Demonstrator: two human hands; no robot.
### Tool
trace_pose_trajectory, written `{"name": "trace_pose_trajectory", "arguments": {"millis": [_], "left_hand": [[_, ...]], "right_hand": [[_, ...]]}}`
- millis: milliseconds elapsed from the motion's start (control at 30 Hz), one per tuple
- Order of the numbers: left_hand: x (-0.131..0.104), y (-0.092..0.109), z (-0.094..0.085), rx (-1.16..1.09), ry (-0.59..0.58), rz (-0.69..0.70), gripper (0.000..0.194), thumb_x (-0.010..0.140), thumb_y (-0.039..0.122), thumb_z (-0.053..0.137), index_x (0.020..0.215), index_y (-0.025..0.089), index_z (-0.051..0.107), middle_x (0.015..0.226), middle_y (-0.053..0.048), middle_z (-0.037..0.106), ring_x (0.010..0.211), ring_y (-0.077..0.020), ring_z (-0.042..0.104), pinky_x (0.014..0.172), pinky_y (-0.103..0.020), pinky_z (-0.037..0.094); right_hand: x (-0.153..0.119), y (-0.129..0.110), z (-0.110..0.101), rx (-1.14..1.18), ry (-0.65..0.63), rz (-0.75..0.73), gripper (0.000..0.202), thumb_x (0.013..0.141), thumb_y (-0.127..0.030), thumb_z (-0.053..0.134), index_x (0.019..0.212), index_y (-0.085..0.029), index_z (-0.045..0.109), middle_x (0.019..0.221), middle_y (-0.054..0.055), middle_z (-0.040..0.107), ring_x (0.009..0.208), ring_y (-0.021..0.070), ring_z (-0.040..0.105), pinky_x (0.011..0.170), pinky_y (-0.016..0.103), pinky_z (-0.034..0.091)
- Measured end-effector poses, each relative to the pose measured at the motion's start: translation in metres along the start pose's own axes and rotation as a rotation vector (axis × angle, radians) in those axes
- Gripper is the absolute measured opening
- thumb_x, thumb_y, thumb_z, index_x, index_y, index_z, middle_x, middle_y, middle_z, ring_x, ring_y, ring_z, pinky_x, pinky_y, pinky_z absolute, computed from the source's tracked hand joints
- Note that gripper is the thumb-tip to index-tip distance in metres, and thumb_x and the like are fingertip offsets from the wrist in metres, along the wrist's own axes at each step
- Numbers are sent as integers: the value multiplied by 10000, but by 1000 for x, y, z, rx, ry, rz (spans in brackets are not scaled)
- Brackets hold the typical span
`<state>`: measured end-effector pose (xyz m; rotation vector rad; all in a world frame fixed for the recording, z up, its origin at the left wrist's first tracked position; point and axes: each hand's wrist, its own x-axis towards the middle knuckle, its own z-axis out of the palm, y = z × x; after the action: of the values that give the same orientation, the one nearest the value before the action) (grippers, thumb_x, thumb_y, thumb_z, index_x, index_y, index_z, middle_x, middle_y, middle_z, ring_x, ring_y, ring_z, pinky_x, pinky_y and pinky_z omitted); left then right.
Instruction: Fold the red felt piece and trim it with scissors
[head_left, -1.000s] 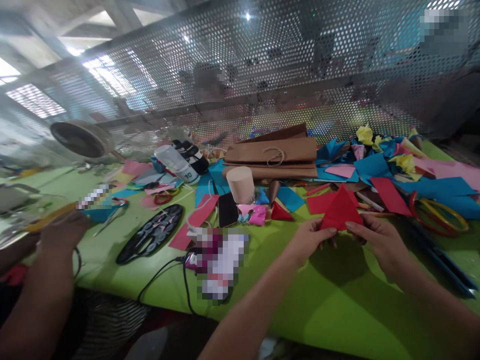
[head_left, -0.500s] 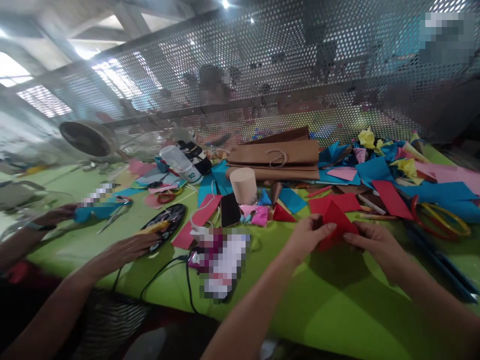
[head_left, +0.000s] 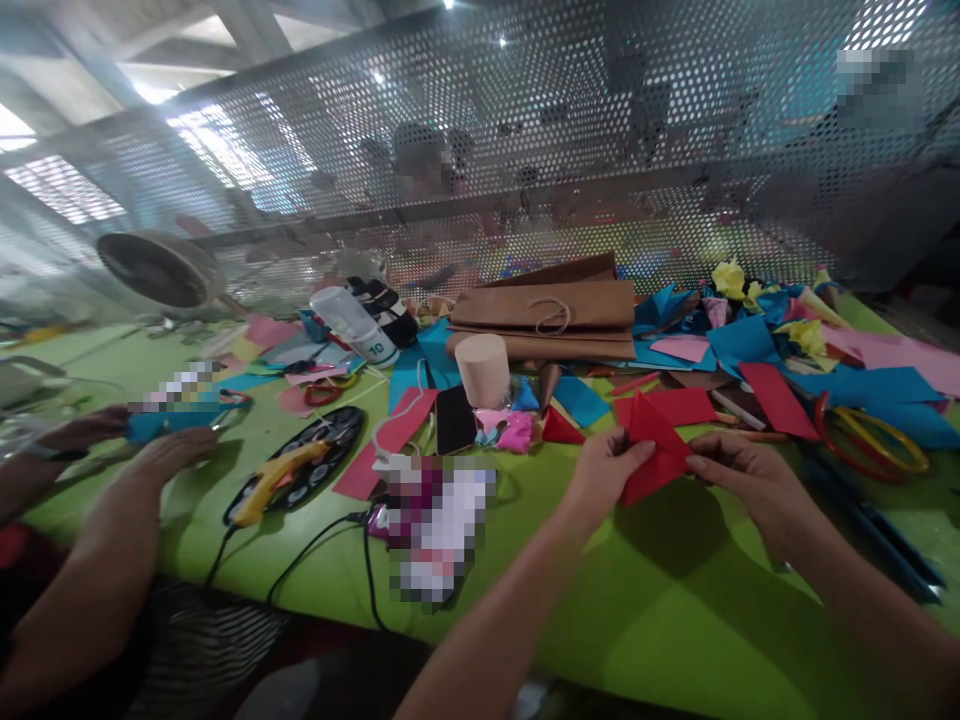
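A folded piece of red paper is held up above the green table. My left hand pinches its left side, thumb across the front. At the right edge, my right hand has thumb and fingertips closed on the paper's corner. Behind the paper lie flat red strips, and a small folded red triangle rests to the left. Near it are small pink folded pieces and a blue one. The fingers behind the paper are partly hidden.
A co-worker's hands are on blue paper at the left. A yellow glue gun lies on a black tray. Phones, a cardboard roll, brown paper, scissors and a dark blue tool lie around.
The red paper has turned slightly and shows a broader face, still in both my hands. The co-worker's nearer hand has left the glue gun and moved left to the blue paper.
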<state>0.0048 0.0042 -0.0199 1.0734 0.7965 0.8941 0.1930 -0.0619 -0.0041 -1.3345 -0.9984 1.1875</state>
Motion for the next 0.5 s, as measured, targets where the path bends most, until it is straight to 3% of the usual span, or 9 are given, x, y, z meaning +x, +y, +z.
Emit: {"name": "trace_pose_trajectory", "arguments": {"millis": [167, 267, 500], "left_hand": [[0, 0, -1, 46, -26, -15, 361, 746, 472, 818, 864, 140, 738, 844, -57, 721, 803, -189, 658, 789, -314, 506], [0, 2, 0, 34, -26, -20, 328, 740, 430, 815, 871, 138, 744, 854, -65, 730, 799, -191, 657, 779, -312, 498], [-3, 12, 4, -122, -22, -38, 216, 664, 199, 822, 861, 148, 748, 859, -45, 725, 797, -156, 638, 775, -265, 489]], "right_hand": [[1, 5, -1, 9, 54, -17, 310, 685, -456, 896, 829, -216, 764, 777, 27, 721, 710, 167, 635, 660, 286, 511], [2, 5, -1, 50, 34, 10, 347, 689, -449, 896, 935, -232, 784, 887, 54, 765, 766, 193, 681, 689, 307, 547], [-1, 5, 0, 64, 64, -61, 325, 675, -441, 904, 919, -253, 799, 910, 54, 768, 837, 216, 697, 766, 328, 570]]}}
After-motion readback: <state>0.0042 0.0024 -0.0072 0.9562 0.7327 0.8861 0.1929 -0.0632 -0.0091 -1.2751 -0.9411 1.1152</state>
